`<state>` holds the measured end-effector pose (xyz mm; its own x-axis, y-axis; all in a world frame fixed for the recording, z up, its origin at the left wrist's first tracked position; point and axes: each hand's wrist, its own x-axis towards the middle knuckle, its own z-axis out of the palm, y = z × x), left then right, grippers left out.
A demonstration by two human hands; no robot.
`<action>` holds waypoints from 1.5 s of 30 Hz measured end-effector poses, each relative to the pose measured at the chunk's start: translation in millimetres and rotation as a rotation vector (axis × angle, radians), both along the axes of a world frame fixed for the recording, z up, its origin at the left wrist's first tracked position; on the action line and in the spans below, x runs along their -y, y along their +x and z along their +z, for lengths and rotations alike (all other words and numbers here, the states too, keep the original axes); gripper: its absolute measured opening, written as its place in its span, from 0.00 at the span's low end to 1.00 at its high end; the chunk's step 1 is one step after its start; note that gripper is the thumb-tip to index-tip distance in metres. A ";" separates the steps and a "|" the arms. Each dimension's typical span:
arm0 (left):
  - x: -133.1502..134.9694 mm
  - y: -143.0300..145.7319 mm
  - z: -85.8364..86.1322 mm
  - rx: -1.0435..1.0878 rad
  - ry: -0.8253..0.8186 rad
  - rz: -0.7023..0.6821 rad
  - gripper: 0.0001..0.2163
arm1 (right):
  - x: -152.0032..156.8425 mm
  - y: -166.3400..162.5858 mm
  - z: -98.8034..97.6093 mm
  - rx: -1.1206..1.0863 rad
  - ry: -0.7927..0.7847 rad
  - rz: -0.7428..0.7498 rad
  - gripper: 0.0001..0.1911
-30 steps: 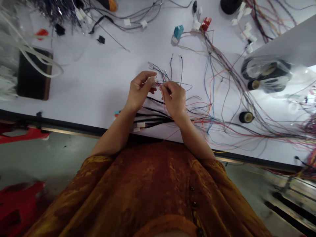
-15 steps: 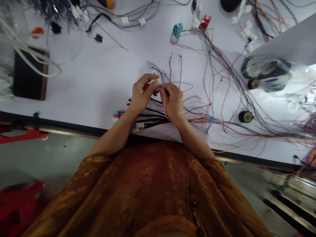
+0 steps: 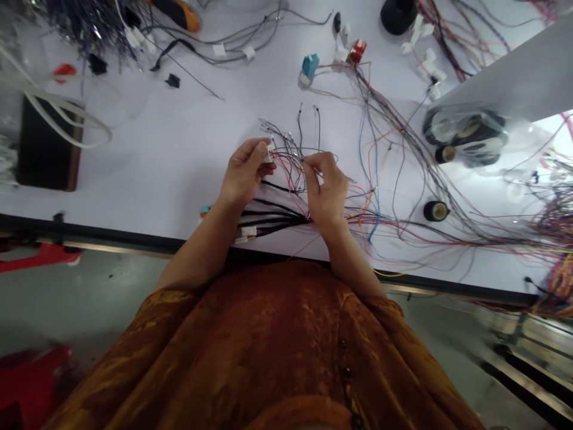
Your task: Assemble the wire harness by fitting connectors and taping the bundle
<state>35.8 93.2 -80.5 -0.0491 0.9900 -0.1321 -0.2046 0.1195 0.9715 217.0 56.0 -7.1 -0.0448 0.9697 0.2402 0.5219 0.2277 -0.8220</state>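
View from a head camera, looking down. Nearest is the person's rust-orange top (image 3: 286,346). Both bare forearms reach forward from it over the dark front edge of a white table (image 3: 147,179).

Just past that edge, a bundle of black cables (image 3: 268,218) lies on the table under the wrists. Some of the cables carry small white tags.

Above the bundle, the left hand (image 3: 244,176) is closed, its thumb and fingertips pinched on a small white connector (image 3: 268,154). The right hand (image 3: 329,191) is close beside it without touching. It too is closed, thumb and forefinger nipping a thin red wire (image 3: 295,159) that leads to the connector. More thin red and black strands (image 3: 290,179) loop between the two hands.

Just beyond the fingers, loose wire ends (image 3: 308,119) lie on the table, pointing away from the person.

To the right, a wide tangle (image 3: 403,179) of coloured leads spreads across the table, with a small black tape roll (image 3: 436,211) lying in it. Further right, a clear bag (image 3: 470,134) holds more black rolls, just below a grey panel (image 3: 514,77).

At far left sits a black box (image 3: 45,149) with white tubing (image 3: 67,116) looped over it.

Near the far edge lie a blue plug (image 3: 310,63), a red plug (image 3: 358,51) and an orange-handled tool (image 3: 181,12).
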 end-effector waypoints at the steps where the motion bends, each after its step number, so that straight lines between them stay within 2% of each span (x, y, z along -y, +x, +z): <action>1: -0.1 -0.3 -0.2 -0.012 0.003 0.000 0.16 | 1.4 0.8 3.6 -0.003 0.031 -0.008 0.08; 5: 0.3 0.5 0.4 -0.025 0.026 -0.014 0.17 | 5.3 -0.1 7.9 0.024 -0.031 0.061 0.07; 7: 1.1 2.0 2.3 -0.021 0.042 -0.020 0.17 | 3.3 -3.5 1.5 0.062 -0.067 0.105 0.08; 11: 3.9 5.1 9.8 -0.005 0.020 -0.015 0.16 | -6.9 -12.3 -13.2 0.084 -0.068 0.100 0.08; 16: 5.5 4.8 15.7 0.056 -0.008 -0.014 0.11 | -14.5 -17.1 -16.9 0.088 -0.084 0.108 0.08; 24: 5.1 5.4 17.9 -0.093 0.045 -0.007 0.10 | -16.2 -16.8 -16.6 0.072 -0.126 0.134 0.09; 29: 8.8 7.5 24.3 -0.145 0.081 -0.016 0.10 | -17.3 -20.9 -20.0 0.084 -0.100 0.135 0.10; 34: 9.5 7.1 21.9 -0.173 0.105 -0.010 0.10 | -18.3 -24.3 -25.5 0.113 -0.071 0.156 0.09; 41: 9.1 4.5 20.8 -0.164 0.075 0.000 0.11 | -15.1 -25.3 -25.9 0.066 -0.033 0.149 0.13; 45: 10.3 2.1 23.6 -0.168 0.094 -0.023 0.11 | -14.3 -19.3 -13.1 0.073 -0.048 0.195 0.12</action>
